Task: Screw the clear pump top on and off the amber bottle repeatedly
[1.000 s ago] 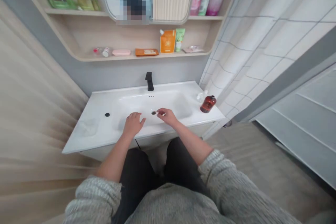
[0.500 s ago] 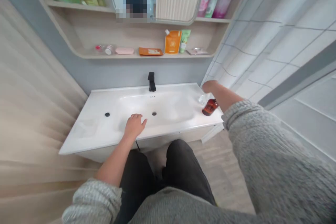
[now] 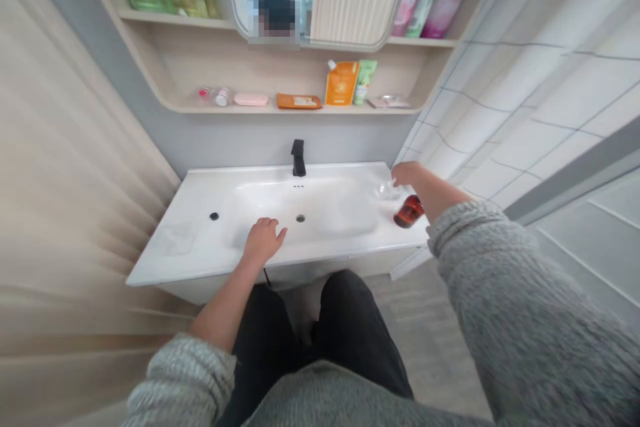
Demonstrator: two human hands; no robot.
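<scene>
My left hand [image 3: 264, 239] lies flat with fingers spread on the front rim of the white sink [image 3: 200, 240], just left of the drain hole [image 3: 300, 218]. My right hand [image 3: 406, 174] reaches to the sink's far right corner, over a small clear container [image 3: 386, 189]. Its fingers curl down toward it; whether they grip it is hidden. A brown amber bottle [image 3: 409, 211] stands right beside that wrist, at the counter's right edge.
A black faucet [image 3: 299, 157] rises at the sink's back. A small black cap [image 3: 214, 216] lies on the left counter. The shelf [image 3: 300, 107] above holds an orange pouch [image 3: 341, 83], a green tube and flat packets. Tiled wall stands right, wood panel left.
My right hand left the drain area and swung to the far right corner by the clear container and amber bottle. My left hand stayed on the sink rim.
</scene>
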